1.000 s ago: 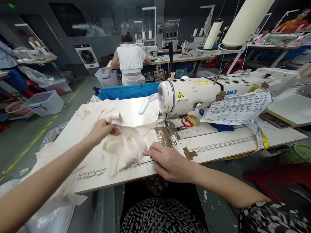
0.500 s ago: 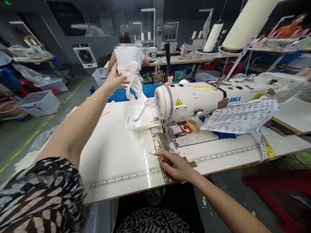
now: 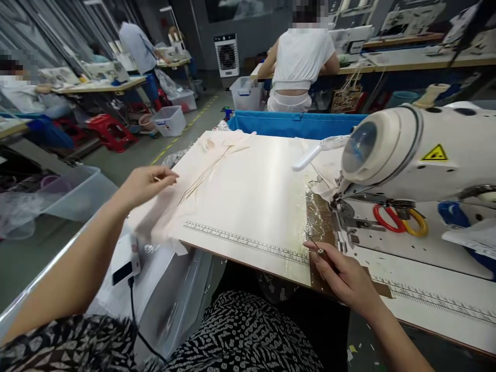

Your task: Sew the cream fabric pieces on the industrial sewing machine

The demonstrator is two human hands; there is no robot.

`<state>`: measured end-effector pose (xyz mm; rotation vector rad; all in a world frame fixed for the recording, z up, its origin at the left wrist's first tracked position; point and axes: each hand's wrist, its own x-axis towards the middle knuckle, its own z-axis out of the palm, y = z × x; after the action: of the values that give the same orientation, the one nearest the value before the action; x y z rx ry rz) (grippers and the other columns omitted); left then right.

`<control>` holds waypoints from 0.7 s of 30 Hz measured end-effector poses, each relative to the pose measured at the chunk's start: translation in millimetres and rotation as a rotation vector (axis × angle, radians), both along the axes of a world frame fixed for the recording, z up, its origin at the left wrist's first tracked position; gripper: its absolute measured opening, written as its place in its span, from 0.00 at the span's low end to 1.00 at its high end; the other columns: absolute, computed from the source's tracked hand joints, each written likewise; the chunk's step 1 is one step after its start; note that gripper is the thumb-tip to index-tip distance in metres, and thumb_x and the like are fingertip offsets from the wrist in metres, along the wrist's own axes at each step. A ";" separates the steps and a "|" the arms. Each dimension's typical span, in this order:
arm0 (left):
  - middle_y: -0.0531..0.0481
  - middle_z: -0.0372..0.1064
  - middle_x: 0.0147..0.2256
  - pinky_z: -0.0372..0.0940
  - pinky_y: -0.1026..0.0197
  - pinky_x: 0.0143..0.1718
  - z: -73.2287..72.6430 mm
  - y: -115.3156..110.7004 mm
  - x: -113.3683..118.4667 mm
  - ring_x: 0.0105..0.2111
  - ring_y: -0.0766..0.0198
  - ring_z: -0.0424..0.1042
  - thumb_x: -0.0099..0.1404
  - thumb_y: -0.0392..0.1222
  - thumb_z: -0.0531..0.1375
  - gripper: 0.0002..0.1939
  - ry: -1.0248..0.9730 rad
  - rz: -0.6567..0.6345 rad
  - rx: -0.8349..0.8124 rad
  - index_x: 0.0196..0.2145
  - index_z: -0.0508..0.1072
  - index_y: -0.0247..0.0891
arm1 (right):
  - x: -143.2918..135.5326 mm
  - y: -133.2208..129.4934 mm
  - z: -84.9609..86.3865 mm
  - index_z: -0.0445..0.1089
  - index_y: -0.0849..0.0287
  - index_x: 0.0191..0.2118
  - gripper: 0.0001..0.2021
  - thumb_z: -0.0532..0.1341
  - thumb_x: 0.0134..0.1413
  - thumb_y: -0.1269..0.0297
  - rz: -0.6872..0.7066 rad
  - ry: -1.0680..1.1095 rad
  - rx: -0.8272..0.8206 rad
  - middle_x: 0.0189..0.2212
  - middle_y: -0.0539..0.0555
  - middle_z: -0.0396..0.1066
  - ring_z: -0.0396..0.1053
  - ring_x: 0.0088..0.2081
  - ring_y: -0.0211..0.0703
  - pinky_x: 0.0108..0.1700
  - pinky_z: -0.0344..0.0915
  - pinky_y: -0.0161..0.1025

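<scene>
My left hand (image 3: pixel 149 188) is over the left edge of the sewing table, fingers curled together. A small pale bit shows at its fingertips, too unclear to name. Pale, thin fabric strips (image 3: pixel 201 175) lie on the table beside it and hang over the edge, partly blurred. My right hand (image 3: pixel 344 276) rests at the table's front, closed on a thin, pointed metal tool (image 3: pixel 312 241). Just beyond that hand is the white sewing machine (image 3: pixel 411 150), with white fabric (image 3: pixel 327 173) by its needle area.
Red-and-yellow-handled scissors (image 3: pixel 389 218) lie under the machine arm. A printed ruler strip (image 3: pixel 248 242) runs along the table front. A white device with a cable (image 3: pixel 126 263) and a plastic bin (image 3: pixel 186 305) are below left. A blue cloth trough (image 3: pixel 294 124) borders the back. Co-workers sit farther off.
My left hand has come from the back of the table, where white strips hung beside it, to the left edge. The view has turned left. My right hand still holds the thin tool.
</scene>
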<state>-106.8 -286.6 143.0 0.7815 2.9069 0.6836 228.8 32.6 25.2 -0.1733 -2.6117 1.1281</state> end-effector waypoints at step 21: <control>0.44 0.74 0.41 0.65 0.52 0.41 -92.7 -23.3 43.3 0.44 0.51 0.70 0.68 0.52 0.47 0.20 0.360 -0.134 -0.320 0.41 0.74 0.38 | -0.7 -1.7 -8.2 0.72 0.56 0.52 0.19 0.52 0.70 0.50 -0.080 -0.106 -0.030 0.17 0.45 0.61 0.55 0.15 0.38 0.19 0.50 0.34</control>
<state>-63.5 -309.9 50.3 1.1407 3.1111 0.0611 228.1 30.9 17.0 -0.3494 -2.6540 1.1605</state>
